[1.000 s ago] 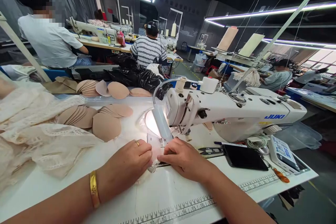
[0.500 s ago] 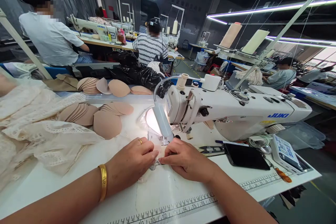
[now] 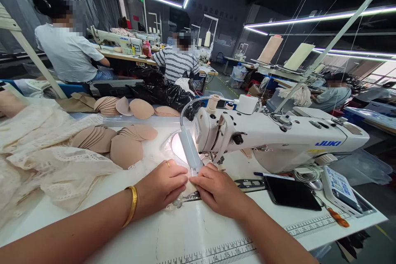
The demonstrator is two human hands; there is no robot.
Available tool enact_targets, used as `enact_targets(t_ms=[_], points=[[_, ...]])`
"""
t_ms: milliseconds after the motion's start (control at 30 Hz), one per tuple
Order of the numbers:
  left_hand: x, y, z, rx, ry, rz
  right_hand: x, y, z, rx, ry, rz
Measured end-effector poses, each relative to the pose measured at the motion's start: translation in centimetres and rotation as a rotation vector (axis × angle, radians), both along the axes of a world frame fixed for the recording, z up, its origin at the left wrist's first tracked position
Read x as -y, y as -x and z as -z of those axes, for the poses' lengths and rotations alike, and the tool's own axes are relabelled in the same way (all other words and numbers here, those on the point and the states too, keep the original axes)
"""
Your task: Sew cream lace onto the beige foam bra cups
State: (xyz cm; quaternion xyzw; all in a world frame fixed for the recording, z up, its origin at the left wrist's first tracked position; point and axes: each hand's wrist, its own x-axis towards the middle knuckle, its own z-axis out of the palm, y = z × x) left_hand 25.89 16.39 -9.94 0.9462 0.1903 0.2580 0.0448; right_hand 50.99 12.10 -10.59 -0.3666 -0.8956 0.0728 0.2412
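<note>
My left hand (image 3: 161,187) and my right hand (image 3: 218,189) rest side by side on the white table (image 3: 201,231), fingertips nearly touching, just in front of the needle of a white Juki sewing machine (image 3: 278,138). Both press down with closed fingers on a small piece of sheer, pale fabric (image 3: 182,200), most of it hidden under the hands. A gold bangle is on my left wrist and a ring on one finger. The machine's lamp (image 3: 189,152) lights the spot just beyond my fingers.
Stacks of beige round pads (image 3: 125,150) and cream lace fabric (image 3: 46,161) lie to the left. Thread snips (image 3: 249,182), a black phone (image 3: 291,194), a control panel (image 3: 340,187) and an orange-handled tool (image 3: 337,216) lie to the right. Other people sit at machines behind.
Both hands have slid a little away from me, toward the needle, with the fabric under them. The view has shifted slightly to the right.
</note>
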Motion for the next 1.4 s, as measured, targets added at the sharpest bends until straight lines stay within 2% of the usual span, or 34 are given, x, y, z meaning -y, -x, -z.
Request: enact_targets(t_ms=[367, 600, 833, 1100, 1233, 1300, 1367, 1400], points=[[-2.7, -1.0, -0.2, -0.111, -0.008, 0.004, -0.6, -0.5, 1.5, -0.009, -0.003, 0.133], [-2.7, -1.1, -0.1, -0.072, 0.019, 0.007, -0.5, -0.7, 1.6, 0.045, -0.085, 0.120], [-3.1, -1.2, -0.2, -0.129, 0.045, -0.034, -0.5, -0.6, 1.7, 0.030, -0.115, 0.140], [-3.4, -1.6, -0.3, -0.136, 0.057, -0.121, -0.9, -0.6, 2.2, -0.054, -0.063, 0.158], [-3.0, -1.0, -0.2, -0.066, 0.111, -0.175, -0.1, 0.3, 1.1, -0.182, 0.082, 0.174], [-1.6, 0.0, -0.5, -0.021, 0.136, -0.190, 0.5, 1.3, 0.4, -0.313, 0.305, 0.218], [1.3, 1.1, -0.9, 0.055, 0.207, -0.193, 1.1, 2.6, -0.3, -0.523, 0.595, 0.236], [3.2, 1.6, -1.1, 0.105, 0.295, -0.192, 1.4, 3.4, -0.6, -0.641, 0.721, 0.234]])
